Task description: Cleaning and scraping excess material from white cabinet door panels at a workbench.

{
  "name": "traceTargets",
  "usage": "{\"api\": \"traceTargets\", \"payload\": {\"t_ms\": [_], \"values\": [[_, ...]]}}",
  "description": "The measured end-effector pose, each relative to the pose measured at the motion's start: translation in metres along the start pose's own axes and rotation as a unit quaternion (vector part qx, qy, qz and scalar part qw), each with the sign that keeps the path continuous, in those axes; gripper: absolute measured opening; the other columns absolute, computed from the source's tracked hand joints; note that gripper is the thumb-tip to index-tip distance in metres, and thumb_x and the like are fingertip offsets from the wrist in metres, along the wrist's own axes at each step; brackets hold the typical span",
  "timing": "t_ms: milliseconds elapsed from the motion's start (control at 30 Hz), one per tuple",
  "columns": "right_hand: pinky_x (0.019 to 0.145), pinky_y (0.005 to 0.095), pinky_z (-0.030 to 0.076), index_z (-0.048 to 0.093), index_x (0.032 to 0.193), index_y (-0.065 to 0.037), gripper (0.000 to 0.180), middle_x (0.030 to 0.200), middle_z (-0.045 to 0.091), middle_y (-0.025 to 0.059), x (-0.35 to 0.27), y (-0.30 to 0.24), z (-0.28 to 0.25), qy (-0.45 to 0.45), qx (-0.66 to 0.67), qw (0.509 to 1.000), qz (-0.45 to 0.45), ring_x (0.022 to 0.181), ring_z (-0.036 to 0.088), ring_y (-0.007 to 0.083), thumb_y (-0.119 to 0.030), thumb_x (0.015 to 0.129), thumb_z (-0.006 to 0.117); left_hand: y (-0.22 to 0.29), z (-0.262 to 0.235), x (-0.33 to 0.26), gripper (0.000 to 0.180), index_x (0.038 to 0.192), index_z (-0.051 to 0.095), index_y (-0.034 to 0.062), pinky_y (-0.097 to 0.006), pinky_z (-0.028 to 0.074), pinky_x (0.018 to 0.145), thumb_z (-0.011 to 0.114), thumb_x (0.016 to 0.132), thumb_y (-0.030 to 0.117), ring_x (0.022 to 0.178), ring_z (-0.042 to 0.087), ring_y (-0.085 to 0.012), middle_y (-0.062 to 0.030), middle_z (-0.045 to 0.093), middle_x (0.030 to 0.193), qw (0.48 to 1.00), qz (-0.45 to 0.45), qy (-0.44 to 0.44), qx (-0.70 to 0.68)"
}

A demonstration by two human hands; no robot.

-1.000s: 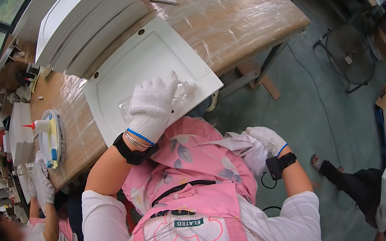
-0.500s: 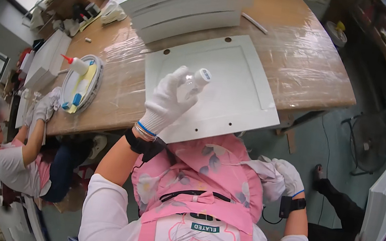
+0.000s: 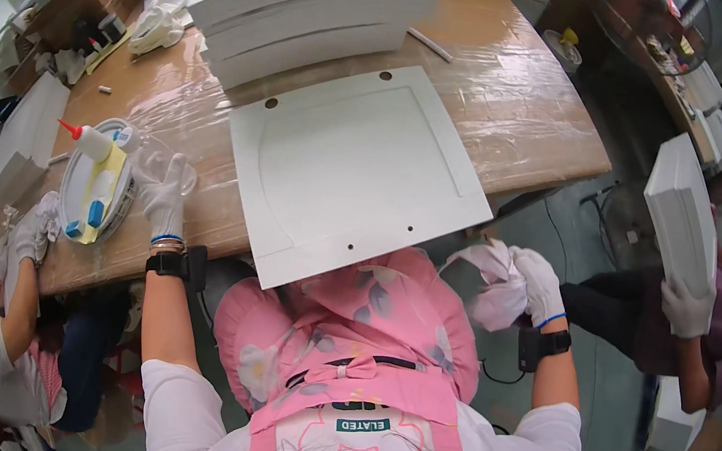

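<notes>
The white-gloved left hand has its fingers parted at a clear plastic bottle with a white cap; whether it grips the bottle I cannot tell. Just left of that hand sits a round white tray, and to its right a white rectangular panel lies on the film-wrapped brown bench. The white-gloved right hand is closed around a crumpled pale-pink cloth.

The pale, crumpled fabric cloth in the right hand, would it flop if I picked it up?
The pale, crumpled fabric cloth would probably flop, since it droops in loose folds from the white-gloved right hand. It's likely light, because it looks thin. It probably wouldn't roll, having no round shape.
</notes>
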State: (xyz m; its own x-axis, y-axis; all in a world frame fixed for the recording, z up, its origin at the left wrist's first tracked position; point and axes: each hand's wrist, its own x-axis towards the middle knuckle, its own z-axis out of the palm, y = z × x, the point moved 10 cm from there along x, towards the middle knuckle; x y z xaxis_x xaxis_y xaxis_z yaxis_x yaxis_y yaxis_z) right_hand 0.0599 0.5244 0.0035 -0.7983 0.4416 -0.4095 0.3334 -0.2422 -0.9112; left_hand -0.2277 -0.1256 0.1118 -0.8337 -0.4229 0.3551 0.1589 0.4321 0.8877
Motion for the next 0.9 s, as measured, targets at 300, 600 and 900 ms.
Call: {"api": "traceTargets", "payload": {"t_ms": [300, 600, 900], "values": [[0.083, 0.0382, 0.050, 0.067, 0.102, -0.002, 0.028, 0.099, 0.066, 0.0182, 0.017, -0.199, 0.157, 0.060, -0.558, 0.753, -0.345, 0.090, 0.065, 0.0342, -0.026, 0.087, 0.062, 0.027, 0.000, -0.086, 0.072, 0.148, 0.033, 0.0030, -0.038, 0.049, 0.095, 0.072, 0.088, 0.013, 0.110, 0.059, -0.0262, -0.0201, 0.054, 0.126, 0.997, -0.021, -0.078, 0.017], [0.100, 0.0474, 0.044, 0.046, 0.136, 0.000, 0.054, 0.133, 0.049, 0.0281, 0.054, -0.117, 0.180, -0.010, -0.645, 0.721, -0.254, 0.120, 0.050, 0.0436, -0.015, 0.085, 0.060, 0.052, -0.092, -0.067, 0.089, 0.156, 0.015, 0.0093, -0.040, 0.047, 0.064, 0.069, 0.085, 0.010, 0.062, 0.056, -0.0217, -0.0039, 0.052, 0.068, 0.997, 0.003, 0.000, 0.081], [0.096, 0.0484, 0.047, 0.053, 0.130, -0.003, 0.049, 0.134, 0.049, 0.0245, 0.084, -0.102, 0.146, 0.027, -0.648, 0.700, -0.298, 0.118, 0.053, 0.0421, -0.019, 0.085, 0.063, 0.094, -0.247, 0.072, 0.073, 0.147, 0.034, -0.0001, -0.037, 0.050, 0.070, 0.066, 0.084, 0.015, 0.074, 0.058, -0.0236, -0.0101, 0.058, 0.083, 0.949, 0.067, 0.200, 0.235]]}}
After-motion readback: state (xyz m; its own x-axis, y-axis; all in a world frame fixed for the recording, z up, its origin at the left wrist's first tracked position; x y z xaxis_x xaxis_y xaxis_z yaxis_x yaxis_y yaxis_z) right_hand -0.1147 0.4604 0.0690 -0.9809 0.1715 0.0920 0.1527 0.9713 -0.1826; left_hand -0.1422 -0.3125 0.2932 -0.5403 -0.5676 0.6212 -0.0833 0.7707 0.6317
